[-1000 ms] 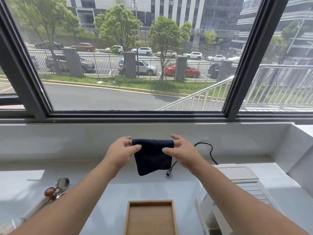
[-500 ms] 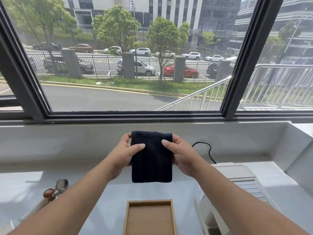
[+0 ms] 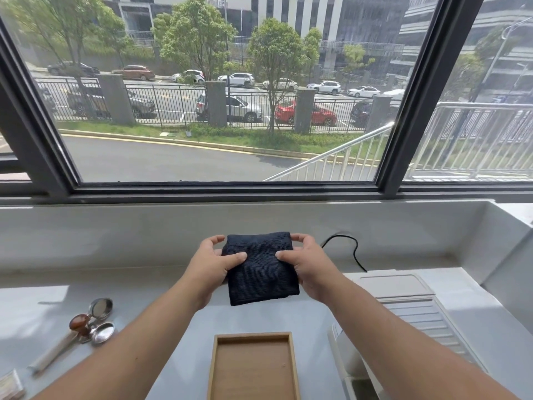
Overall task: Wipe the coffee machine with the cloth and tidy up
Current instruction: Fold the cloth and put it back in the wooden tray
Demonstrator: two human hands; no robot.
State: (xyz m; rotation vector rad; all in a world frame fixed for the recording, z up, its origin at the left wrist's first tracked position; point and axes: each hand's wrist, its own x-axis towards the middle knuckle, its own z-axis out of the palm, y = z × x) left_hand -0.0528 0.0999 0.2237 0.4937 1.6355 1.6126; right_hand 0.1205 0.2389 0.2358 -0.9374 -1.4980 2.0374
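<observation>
Both hands [image 3: 261, 268] hold folded dark cloth [image 3: 261, 269] above counter [image 3: 259, 316]

Both hands, left hand [image 3: 212, 268] and right hand [image 3: 310, 267], apparently pinch shut.

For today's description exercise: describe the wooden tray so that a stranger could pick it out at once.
Start at the white counter below the big window. At its near edge, between the person's forearms and below the dark cloth, lies the wooden tray. It is the only brown, rectangular, rimmed thing there; the metal tools lie to its left, the white coffee machine to its right.
</observation>
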